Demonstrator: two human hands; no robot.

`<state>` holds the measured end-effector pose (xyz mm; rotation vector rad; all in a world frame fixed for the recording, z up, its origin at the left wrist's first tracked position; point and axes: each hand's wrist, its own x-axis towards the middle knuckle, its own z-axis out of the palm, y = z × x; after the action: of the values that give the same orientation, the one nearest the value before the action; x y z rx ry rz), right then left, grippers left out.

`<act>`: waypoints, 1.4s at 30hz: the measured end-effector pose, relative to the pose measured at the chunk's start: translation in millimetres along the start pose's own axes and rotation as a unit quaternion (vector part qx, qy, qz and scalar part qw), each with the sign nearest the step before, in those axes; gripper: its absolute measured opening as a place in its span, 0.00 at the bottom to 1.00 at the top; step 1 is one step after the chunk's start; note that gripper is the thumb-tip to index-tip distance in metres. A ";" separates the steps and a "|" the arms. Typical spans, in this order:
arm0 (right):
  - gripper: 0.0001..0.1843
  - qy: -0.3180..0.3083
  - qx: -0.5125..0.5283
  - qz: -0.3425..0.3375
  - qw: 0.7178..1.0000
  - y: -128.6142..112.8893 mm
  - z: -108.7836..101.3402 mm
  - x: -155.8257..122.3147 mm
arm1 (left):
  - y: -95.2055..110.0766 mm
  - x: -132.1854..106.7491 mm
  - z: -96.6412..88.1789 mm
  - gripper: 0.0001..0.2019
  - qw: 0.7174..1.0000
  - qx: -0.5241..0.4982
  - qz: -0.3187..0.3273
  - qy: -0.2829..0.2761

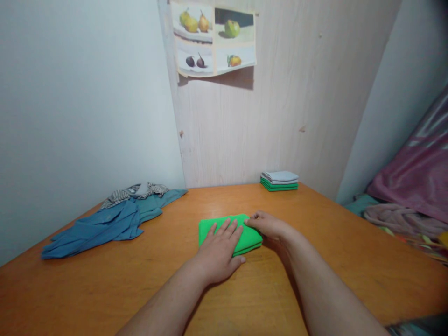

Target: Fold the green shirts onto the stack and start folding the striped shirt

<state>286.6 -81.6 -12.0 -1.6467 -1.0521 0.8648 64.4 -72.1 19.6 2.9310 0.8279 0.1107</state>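
Green cloth (247, 238), folded into a thick little block, flat on the orange-brown table (168, 280), below the middle of the frame. Probably soft, light and floppy, not slippery, and not likely to break. Likely easy to squash, and likely to come undone if lifted by just one layer. Best held with all the layers together, perhaps at the right or left end. On top of the cloth, the left hand (219, 254), flat, fingers a little spread, thumb out past the near edge. At the cloth's upper right corner, the right hand (271, 226), fingers curled in and touching; cannot tell whether pinching or only patting. Farther back, right of the middle, a neat pile (279, 182) of folded cloths, grey on top of green. Over at the left, a messy heap: blue cloth (101, 228), teal cloth (150, 207), striped cloth (121, 195). Up top, fruit pictures (231, 29) on the pale wall (238, 135). At the right edge, pink cloth (416, 168).
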 end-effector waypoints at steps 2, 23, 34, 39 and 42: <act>0.09 -0.013 0.007 0.004 1.000 0.0 -0.2 2.1 | -0.4 0.2 1.0 0.39 1.000 -0.001 0.002 0.006; 0.19 -0.013 0.214 -0.052 0.975 -36.7 -0.1 -9.5 | -10.7 1.9 -15.5 0.26 0.960 -0.140 -0.033 0.239; 0.27 -0.217 0.362 -0.141 0.896 -52.7 37.4 -48.4 | -13.0 -5.0 -53.6 0.24 0.572 -0.775 -0.037 0.265; 0.27 -0.272 0.397 -0.090 0.872 -46.5 48.4 -52.7 | -16.7 -2.1 -45.7 0.22 0.530 -0.809 -0.048 0.250; 0.27 -0.244 0.389 -0.081 0.885 -39.3 48.0 -44.8 | -16.6 0.0 -40.7 0.22 0.546 -0.792 -0.049 0.270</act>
<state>217.3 -100.0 14.9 -0.6670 -0.9593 1.4007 51.9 -55.1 58.2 1.0278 0.3969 1.0901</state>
